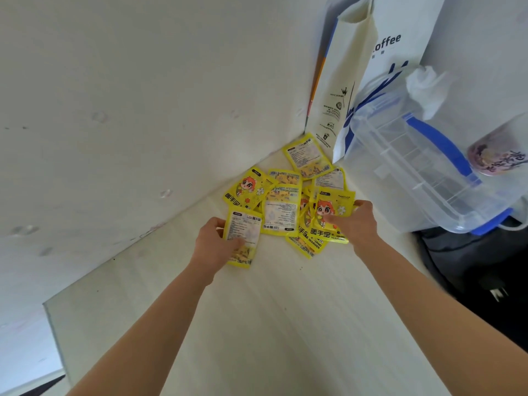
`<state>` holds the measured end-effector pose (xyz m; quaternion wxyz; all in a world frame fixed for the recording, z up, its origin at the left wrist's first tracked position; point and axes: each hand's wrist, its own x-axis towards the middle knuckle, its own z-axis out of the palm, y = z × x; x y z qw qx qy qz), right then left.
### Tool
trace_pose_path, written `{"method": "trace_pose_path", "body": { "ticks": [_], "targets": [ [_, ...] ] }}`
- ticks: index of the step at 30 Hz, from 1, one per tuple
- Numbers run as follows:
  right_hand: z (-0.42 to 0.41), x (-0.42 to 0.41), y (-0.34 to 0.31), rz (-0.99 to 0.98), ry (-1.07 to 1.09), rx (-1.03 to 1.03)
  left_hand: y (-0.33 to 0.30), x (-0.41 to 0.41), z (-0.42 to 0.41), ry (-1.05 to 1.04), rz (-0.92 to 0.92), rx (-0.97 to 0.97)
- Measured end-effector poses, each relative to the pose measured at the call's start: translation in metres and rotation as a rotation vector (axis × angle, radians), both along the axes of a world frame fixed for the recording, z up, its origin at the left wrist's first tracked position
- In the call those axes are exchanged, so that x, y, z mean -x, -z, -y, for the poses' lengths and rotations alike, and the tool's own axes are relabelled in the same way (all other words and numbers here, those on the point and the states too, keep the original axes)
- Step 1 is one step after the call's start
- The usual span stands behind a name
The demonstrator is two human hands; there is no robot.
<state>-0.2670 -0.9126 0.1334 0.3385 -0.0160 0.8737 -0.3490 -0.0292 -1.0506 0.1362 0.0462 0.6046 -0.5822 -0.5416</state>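
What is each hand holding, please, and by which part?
The left hand pinches a label-side packet by its left edge; the right hand a cartoon-side packet by its right edge.

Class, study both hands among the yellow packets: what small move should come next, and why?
The left hand pinches a label-side-up packet at the near edge of the pile; the right hand grips a cartoon-side packet overlapping others. So probably lift both packets clear of the rest.

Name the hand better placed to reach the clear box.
Probably the right hand: it grips a cartoon packet beside the clear box; the left hand, gripping a label-side packet, is farther off.
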Motion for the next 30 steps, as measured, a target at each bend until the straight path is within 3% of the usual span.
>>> {"method": "trace_pose_path", "body": {
  "ticks": [7, 11, 15, 22, 25, 30],
  "targets": [
    [-0.019, 0.024, -0.015, 0.074, 0.006, 0.156, -0.013, 0.011, 0.005, -0.121, -0.206, 0.006],
    [-0.007, 0.033, -0.023, 0.143, 0.068, 0.25, -0.01, 0.04, 0.001, -0.044, -0.241, 0.001],
    [0.015, 0.039, -0.018, 0.202, 0.093, 0.264, 0.001, 0.066, -0.007, 0.034, -0.168, 0.044],
    [0.03, 0.06, 0.039, 0.022, -0.075, 0.046, 0.027, 0.077, -0.014, 0.125, 0.079, 0.253],
    [0.038, 0.044, 0.007, -0.048, -0.14, 0.008, 0.029, 0.078, -0.016, 0.078, 0.068, 0.218],
    [0.043, 0.039, -0.003, -0.004, -0.077, 0.057, 0.02, 0.08, -0.023, 0.034, 0.021, 0.179]
  ]
}}
